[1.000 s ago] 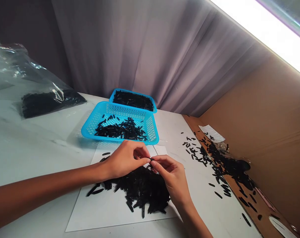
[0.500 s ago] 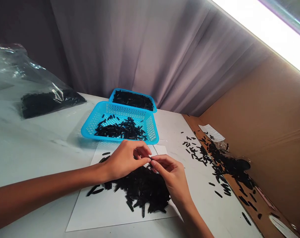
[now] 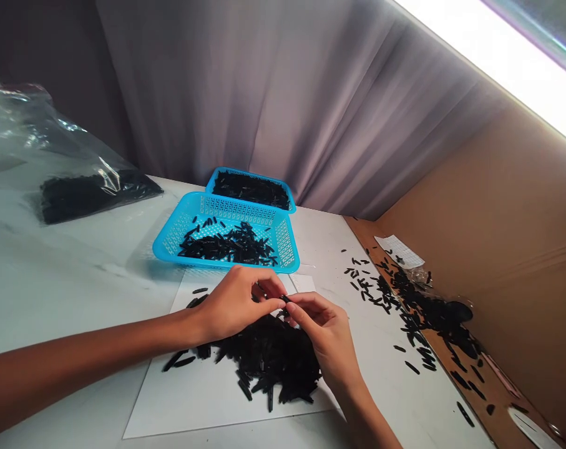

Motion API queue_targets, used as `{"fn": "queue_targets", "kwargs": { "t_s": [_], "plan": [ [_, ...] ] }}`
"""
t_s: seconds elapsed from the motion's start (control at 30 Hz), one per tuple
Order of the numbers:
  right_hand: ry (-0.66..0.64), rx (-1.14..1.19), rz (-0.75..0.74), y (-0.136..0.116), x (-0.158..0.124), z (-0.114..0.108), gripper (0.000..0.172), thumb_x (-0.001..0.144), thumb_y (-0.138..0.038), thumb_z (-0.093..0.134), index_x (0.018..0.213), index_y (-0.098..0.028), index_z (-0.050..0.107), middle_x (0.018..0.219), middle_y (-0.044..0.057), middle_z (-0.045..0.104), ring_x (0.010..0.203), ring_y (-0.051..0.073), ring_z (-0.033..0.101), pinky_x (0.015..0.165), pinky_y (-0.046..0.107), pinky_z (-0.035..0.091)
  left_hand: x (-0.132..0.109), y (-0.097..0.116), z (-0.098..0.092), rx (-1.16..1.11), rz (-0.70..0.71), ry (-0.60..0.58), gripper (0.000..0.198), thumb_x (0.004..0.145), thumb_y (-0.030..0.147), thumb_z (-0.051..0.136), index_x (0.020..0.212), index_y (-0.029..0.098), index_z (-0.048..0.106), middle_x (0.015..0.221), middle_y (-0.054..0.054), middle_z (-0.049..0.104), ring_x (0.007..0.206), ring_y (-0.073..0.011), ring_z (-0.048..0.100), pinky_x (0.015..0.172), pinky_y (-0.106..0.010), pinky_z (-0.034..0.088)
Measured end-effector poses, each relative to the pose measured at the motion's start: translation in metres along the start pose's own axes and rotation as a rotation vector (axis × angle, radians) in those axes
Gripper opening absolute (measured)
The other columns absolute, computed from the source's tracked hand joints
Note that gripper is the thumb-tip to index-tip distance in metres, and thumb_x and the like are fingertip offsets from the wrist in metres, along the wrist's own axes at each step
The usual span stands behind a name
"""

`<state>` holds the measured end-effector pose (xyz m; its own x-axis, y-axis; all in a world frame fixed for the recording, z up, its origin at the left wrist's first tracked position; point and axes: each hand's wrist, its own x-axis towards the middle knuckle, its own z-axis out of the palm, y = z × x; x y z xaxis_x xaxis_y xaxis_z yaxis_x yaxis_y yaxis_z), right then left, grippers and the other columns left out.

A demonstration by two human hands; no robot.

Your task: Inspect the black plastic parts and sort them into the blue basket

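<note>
Apparently, a small black piece (image 3: 286, 299) is being pinched between the left hand (image 3: 233, 305) and the right hand (image 3: 327, 333), both curled nearly shut, though the grip is partly hidden by the fingers. The hands are held just above a black pile (image 3: 268, 362) on a white sheet (image 3: 208, 402). Beyond it, more pieces are held in a near blue basket (image 3: 226, 265) and a far blue basket (image 3: 248, 171). Loose pieces (image 3: 371, 293) are scattered to the right, and a plastic bag (image 3: 95, 187) of pieces is laid on the table (image 3: 53, 280) to the left.
</note>
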<state>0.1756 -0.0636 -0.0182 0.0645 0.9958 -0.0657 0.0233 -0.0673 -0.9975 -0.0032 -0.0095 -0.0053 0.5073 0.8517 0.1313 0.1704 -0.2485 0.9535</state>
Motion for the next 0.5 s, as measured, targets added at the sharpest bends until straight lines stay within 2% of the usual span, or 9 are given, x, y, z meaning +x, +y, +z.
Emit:
{"fn": "queue_targets", "kwargs": {
  "t_s": [0.37,0.5],
  "plan": [
    [-0.011,0.003,0.042,0.0037,0.0013,-0.0016,0.022,0.075,-0.036,0.081,0.085,-0.018,0.076,0.074,0.002,0.072,0.063,0.015,0.062,0.064,0.028,0.05,0.0011,-0.0042,-0.0002,-0.007,0.009,0.016,0.017,0.08,0.018,0.068,0.096,0.018,0.073,0.088,-0.002,0.075,0.078,-0.0155,0.068,0.072,-0.028,0.054],
    [-0.012,-0.013,0.03,0.0026,0.0018,-0.0015,0.022,0.075,-0.037,0.08,0.086,-0.018,0.077,0.075,0.003,0.072,0.063,0.015,0.061,0.065,0.028,0.05,0.0016,-0.0027,-0.001,-0.005,0.009,0.02,0.013,0.082,0.02,0.066,0.092,0.018,0.075,0.088,-0.003,0.076,0.078,-0.0159,0.068,0.072,-0.028,0.054]
  ]
}}
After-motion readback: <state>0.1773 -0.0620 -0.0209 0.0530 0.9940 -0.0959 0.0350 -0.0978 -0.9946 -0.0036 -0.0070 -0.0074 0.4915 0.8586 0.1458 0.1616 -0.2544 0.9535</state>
